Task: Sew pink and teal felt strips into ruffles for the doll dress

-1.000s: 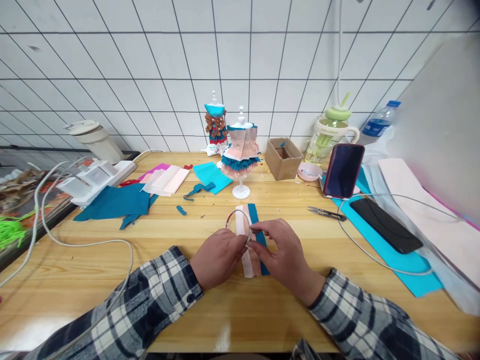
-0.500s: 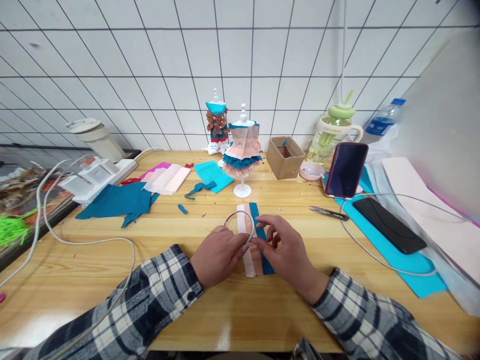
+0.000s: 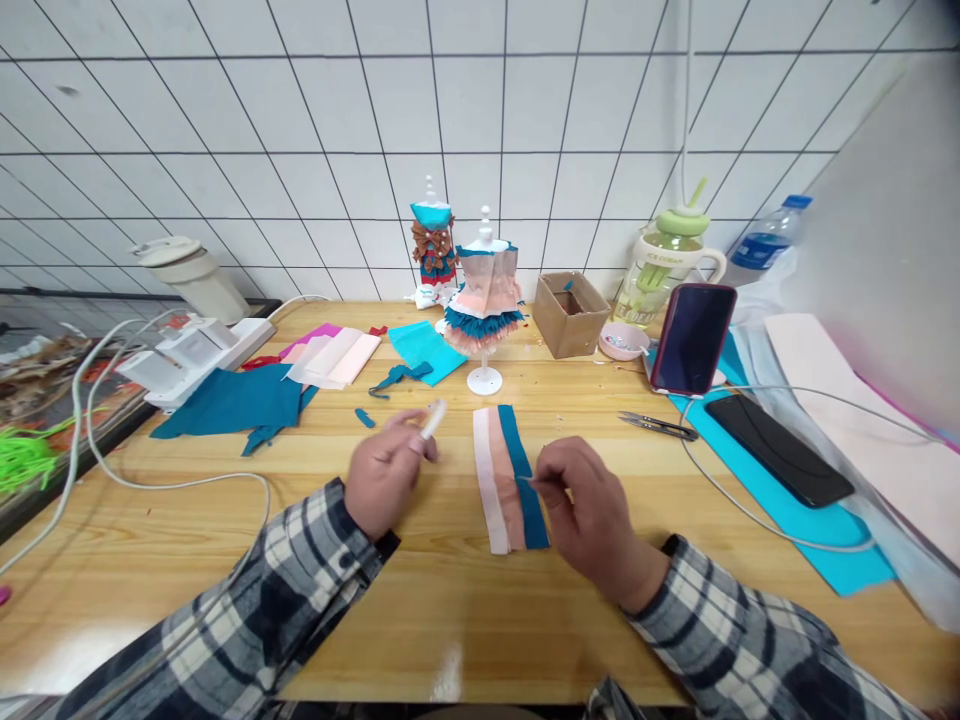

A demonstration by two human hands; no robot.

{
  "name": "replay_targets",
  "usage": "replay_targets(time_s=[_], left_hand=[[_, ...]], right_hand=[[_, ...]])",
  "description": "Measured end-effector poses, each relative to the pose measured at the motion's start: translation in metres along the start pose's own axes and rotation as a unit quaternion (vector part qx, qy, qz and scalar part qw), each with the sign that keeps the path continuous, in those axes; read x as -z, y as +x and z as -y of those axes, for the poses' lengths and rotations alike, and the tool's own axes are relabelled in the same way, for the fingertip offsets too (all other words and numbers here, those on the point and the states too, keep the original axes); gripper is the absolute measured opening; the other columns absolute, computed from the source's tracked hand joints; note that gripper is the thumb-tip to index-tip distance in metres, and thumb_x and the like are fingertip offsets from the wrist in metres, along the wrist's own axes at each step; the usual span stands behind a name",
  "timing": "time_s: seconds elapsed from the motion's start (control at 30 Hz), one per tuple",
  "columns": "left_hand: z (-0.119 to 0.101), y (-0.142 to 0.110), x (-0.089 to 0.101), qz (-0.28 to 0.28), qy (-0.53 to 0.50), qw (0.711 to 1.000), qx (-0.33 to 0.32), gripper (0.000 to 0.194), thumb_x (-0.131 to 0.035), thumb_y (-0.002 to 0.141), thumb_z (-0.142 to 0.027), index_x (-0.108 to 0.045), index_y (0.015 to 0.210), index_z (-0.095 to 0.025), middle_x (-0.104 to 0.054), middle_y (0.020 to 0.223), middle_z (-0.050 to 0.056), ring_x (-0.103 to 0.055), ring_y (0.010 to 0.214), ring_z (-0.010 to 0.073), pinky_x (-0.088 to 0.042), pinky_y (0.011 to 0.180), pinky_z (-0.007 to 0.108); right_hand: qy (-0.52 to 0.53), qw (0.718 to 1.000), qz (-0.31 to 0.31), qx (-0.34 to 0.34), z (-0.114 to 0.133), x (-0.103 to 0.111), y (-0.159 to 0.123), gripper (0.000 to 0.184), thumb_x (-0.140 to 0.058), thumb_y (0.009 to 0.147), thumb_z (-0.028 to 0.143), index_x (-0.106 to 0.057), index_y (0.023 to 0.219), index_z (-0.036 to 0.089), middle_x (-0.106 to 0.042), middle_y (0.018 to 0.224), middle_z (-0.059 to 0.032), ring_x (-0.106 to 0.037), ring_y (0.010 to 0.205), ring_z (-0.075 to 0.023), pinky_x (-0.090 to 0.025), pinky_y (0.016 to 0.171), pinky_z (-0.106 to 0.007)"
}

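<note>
My left hand (image 3: 384,470) is closed on a roll of tape (image 3: 433,419), a thin white ring now turned nearly edge-on and a little blurred. My right hand (image 3: 589,510) pinches a small whitish strip of tape (image 3: 529,479) beside the right edge of the layered crepe paper strip (image 3: 504,485). That paper lies lengthwise on the table between my hands, with white, peach and dark teal bands. Behind it stands a small white dress form (image 3: 484,290) in a ruffled peach and teal paper dress.
Thread snips (image 3: 658,427) lie to the right, near a propped phone (image 3: 694,340) and a flat black phone (image 3: 778,450). A cardboard box (image 3: 571,315) and a pink dish (image 3: 624,341) stand behind. Teal paper (image 3: 236,402) and a power strip (image 3: 202,355) are at left.
My hands have moved apart. The left went left with the tape roll, turning it from face-on to edge-on; the right now pinches a small torn strip. The paper bands lie uncovered.
</note>
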State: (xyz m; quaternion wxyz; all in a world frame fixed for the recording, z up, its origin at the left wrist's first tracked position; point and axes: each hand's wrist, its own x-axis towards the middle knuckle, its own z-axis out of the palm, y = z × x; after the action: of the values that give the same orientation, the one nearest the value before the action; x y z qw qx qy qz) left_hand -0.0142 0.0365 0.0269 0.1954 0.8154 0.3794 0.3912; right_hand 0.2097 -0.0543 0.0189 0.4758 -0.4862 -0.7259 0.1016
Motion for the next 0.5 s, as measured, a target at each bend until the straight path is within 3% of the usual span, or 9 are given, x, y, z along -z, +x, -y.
replay_targets(time_s=[0.03, 0.13, 0.27, 0.4, 0.5], left_hand=[[0.011, 0.006, 0.008, -0.019, 0.029, 0.999, 0.009, 0.042, -0.031, 0.094, -0.029, -0.061, 0.066, -0.02, -0.051, 0.045, -0.003, -0.058, 0.063, 0.0147, -0.044, 0.101, 0.038], [0.046, 0.021, 0.027, 0.048, 0.182, 0.982, -0.004, 0.036, -0.042, 0.091, -0.041, -0.07, 0.084, -0.02, -0.07, 0.085, 0.006, -0.061, 0.09, 0.0226, -0.042, 0.098, 0.043], [0.079, 0.028, 0.033, 0.107, 0.274, 0.956, 0.012, 0.04, -0.042, 0.091, -0.046, -0.072, 0.095, -0.02, -0.071, 0.088, 0.009, -0.062, 0.088, 0.0257, -0.044, 0.088, 0.04], [0.079, 0.025, 0.028, 0.122, 0.287, 0.949, 0.05, 0.039, -0.053, 0.086, -0.049, -0.069, 0.106, -0.019, -0.071, 0.096, 0.009, -0.061, 0.093, 0.0281, -0.043, 0.087, 0.041], [0.057, 0.023, 0.022, 0.033, 0.306, 0.948, 0.082, 0.039, -0.056, 0.083, -0.051, -0.067, 0.103, -0.018, -0.068, 0.099, 0.01, -0.056, 0.099, 0.0306, -0.039, 0.089, 0.045]], right_hand=[[0.01, 0.999, -0.014, -0.028, -0.004, 0.003, 0.002, 0.01, -0.047, 0.093, 0.02, -0.053, 0.084, 0.022, -0.056, 0.08, -0.0022, -0.053, 0.075, -0.0159, -0.044, 0.066, -0.028], [0.041, 0.991, -0.024, -0.125, -0.019, 0.011, 0.009, 0.012, -0.051, 0.092, 0.028, -0.055, 0.082, 0.022, -0.055, 0.077, -0.001, -0.05, 0.069, -0.0144, -0.041, 0.06, -0.027], [0.126, 0.962, -0.03, -0.239, -0.037, 0.015, 0.014, 0.014, -0.052, 0.089, 0.034, -0.056, 0.086, 0.021, -0.049, 0.071, 0.002, -0.043, 0.059, -0.0118, -0.037, 0.053, -0.024], [0.186, 0.94, 0.001, -0.286, -0.04, 0.016, 0.016, 0.018, -0.054, 0.086, 0.038, -0.055, 0.083, 0.02, -0.044, 0.066, 0.0047, -0.036, 0.053, -0.0101, -0.032, 0.049, -0.023], [0.178, 0.941, 0.042, -0.285, -0.036, 0.013, 0.016, 0.018, -0.054, 0.084, 0.037, -0.056, 0.079, 0.02, -0.044, 0.064, 0.0047, -0.037, 0.055, -0.0106, -0.033, 0.051, -0.024]])
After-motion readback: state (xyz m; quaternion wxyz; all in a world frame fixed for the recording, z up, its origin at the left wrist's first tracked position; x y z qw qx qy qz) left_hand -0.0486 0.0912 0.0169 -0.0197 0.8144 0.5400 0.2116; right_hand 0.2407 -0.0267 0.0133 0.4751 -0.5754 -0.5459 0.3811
